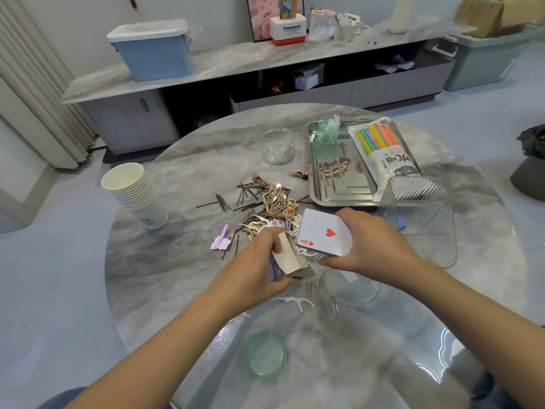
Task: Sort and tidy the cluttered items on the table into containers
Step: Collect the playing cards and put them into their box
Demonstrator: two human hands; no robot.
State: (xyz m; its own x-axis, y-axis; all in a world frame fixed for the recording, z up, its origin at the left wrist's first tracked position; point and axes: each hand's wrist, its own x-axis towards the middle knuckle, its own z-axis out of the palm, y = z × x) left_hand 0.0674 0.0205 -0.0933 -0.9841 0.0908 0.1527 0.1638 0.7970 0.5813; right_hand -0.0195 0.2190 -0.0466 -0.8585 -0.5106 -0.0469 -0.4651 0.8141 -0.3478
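Presently a deck of cards [324, 234], ace of hearts up, is held in the right hand [371, 246], while the card box [287, 256] is gripped open-mouthed by the left hand [253, 267], both above the surface [177, 261]. If the deck is pushed in askew, cards could be bent or spilled among the hairpins [247, 199].

A white deck of playing cards [324, 236], red ace of hearts face up, sits tilted above the round grey marble table [177, 261], right beside an open, empty cardboard card box [287, 256], close to a scattered heap of black hairpins [244, 199].
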